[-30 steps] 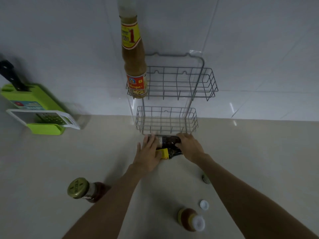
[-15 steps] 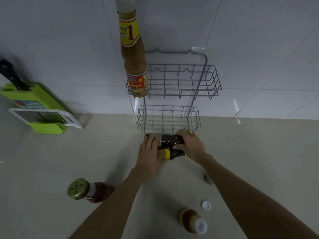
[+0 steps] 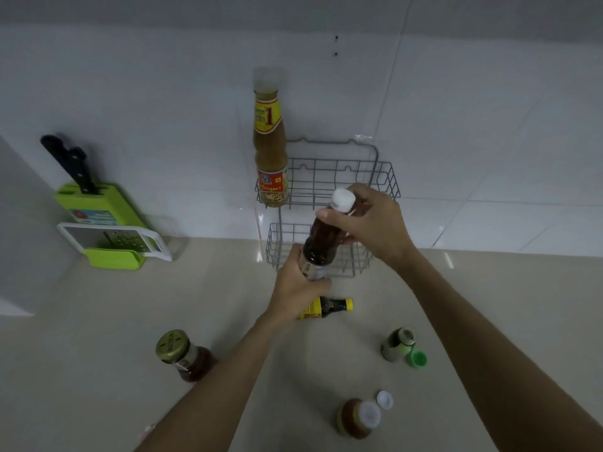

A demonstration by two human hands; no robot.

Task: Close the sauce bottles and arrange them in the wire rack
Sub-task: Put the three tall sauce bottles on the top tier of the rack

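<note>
I hold a dark brown sauce bottle (image 3: 323, 239) with a white cap tilted in front of the wire rack (image 3: 388, 181). My left hand (image 3: 297, 288) grips its base; my right hand (image 3: 368, 220) is wrapped around its neck just under the cap. A tall yellow-labelled bottle (image 3: 270, 148) stands in the left end of the rack's upper basket. On the counter lie or stand a small dark bottle with a yellow cap (image 3: 329, 307), a gold-lidded red jar (image 3: 186, 353), a small dark bottle (image 3: 396, 344) beside a loose green cap (image 3: 417, 358), and an orange bottle (image 3: 357, 417) near a loose white cap (image 3: 385, 399).
A green knife block (image 3: 98, 207) with a black-handled knife and a white-framed grater (image 3: 114, 241) stand at the back left against the tiled wall. The rack's lower basket (image 3: 277, 243) sits on the counter behind my hands.
Both hands have lifted the dark bottle from lying on the counter up to a tilted position before the rack. The yellow-capped bottle stays on the counter. The view has tilted and pulled back.
</note>
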